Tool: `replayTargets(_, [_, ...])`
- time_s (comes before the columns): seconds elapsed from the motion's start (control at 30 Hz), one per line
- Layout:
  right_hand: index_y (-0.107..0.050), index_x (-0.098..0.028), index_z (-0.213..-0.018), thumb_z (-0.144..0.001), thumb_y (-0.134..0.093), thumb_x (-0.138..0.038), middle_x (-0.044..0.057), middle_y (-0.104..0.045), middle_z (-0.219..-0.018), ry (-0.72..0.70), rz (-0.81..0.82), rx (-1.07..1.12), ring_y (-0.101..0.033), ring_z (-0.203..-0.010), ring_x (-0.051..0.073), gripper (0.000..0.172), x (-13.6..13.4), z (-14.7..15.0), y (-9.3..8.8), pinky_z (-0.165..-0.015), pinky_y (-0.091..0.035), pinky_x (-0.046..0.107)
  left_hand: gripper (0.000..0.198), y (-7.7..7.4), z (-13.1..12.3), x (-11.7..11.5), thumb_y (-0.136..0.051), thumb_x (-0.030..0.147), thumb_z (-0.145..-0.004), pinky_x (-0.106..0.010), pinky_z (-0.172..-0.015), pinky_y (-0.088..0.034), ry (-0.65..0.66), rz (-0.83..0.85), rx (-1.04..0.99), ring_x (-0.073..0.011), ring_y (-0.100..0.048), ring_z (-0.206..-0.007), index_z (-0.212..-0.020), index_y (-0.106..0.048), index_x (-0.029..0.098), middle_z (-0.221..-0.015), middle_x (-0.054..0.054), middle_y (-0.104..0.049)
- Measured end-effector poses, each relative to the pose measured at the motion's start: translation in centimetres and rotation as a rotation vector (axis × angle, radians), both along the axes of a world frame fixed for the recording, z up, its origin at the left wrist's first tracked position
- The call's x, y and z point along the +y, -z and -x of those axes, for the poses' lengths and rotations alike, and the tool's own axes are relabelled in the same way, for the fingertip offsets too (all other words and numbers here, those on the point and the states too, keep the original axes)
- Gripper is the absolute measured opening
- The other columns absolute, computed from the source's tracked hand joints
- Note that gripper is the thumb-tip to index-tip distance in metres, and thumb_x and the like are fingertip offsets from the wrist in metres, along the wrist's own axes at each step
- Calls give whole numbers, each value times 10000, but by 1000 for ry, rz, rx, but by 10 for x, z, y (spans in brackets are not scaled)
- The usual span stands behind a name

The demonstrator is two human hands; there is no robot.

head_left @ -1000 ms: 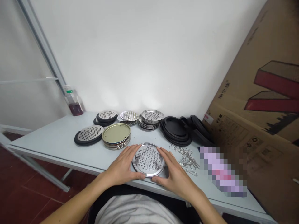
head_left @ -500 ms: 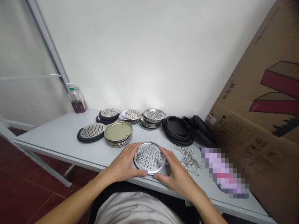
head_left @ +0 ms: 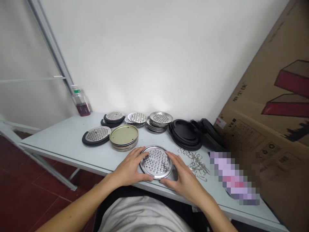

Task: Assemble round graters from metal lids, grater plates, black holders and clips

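Note:
A round perforated steel disc (head_left: 156, 162) lies flat near the front edge of the pale table (head_left: 62, 138). My left hand (head_left: 130, 167) cups its left rim and my right hand (head_left: 184, 178) cups its right rim, thumbs at the near edge, fingers curved around the rim. Both hands grip the disc between them.
Behind the disc sit a stack of gold-toned lids (head_left: 124, 137), a black-rimmed grater disc (head_left: 96, 135), more perforated discs (head_left: 159, 120), black rubber rings (head_left: 185, 133) and a heap of wire clips (head_left: 196, 162). A bottle (head_left: 80, 101) stands far left. A large cardboard box (head_left: 272, 106) leans at right.
My hands and the disc keep the same hold; only the view has shifted slightly, so everything sits a little further right and higher.

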State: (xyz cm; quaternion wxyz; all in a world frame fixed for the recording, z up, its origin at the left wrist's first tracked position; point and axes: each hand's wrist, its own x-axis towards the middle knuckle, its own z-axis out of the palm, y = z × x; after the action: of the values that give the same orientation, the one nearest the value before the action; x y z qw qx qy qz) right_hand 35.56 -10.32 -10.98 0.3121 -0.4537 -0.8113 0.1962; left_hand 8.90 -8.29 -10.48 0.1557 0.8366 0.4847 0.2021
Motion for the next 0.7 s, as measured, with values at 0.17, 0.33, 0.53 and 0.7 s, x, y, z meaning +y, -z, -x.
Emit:
replayTargets(0.17, [-237, -348, -1533, -797, -736, -410, 79, -378, -1565, 9, 7, -7, -311, -1461, 311, 892, 1, -1, 4, -1191, -266, 569, 968, -6, 0, 2, -708, 667, -742, -523, -1189, -296, 27, 10, -64, -345, -293, -1469, -1519, -344, 218, -1588, -164, -321])
replayTargets(0.33, [-267, -321, -1531, -799, -726, -425, 98, -370, -1568, 12, 10, -7, -320, -1459, 317, 869, 2, -1, 5, -1187, -278, 570, 584, -26, -30, 40, -642, 469, -887, -462, -1169, -330, -67, -163, -137, -287, -399, -1407, -1396, -497, 221, -1507, -136, -433])
replayTargets(0.53, [-269, -324, -1535, -797, -713, -493, 95, -377, -1572, 64, 24, -77, -309, -1464, 342, 878, 1, -2, 6, -1182, -256, 616, 557, -45, -76, 117, -715, 372, -837, -487, -1139, -324, -306, -266, -191, -351, -380, -1392, -1329, -556, 164, -1439, -197, -470])
replayTargets(0.7, [-413, -261, -1485, -800, -687, -572, 143, -381, -1566, 93, -27, -188, -318, -1457, 362, 801, 0, 0, 6, -1193, -208, 625, 441, -47, -81, 152, -710, 366, -844, -475, -1087, -351, -408, -258, -228, -332, -502, -1260, -1224, -625, 159, -1264, -182, -599])
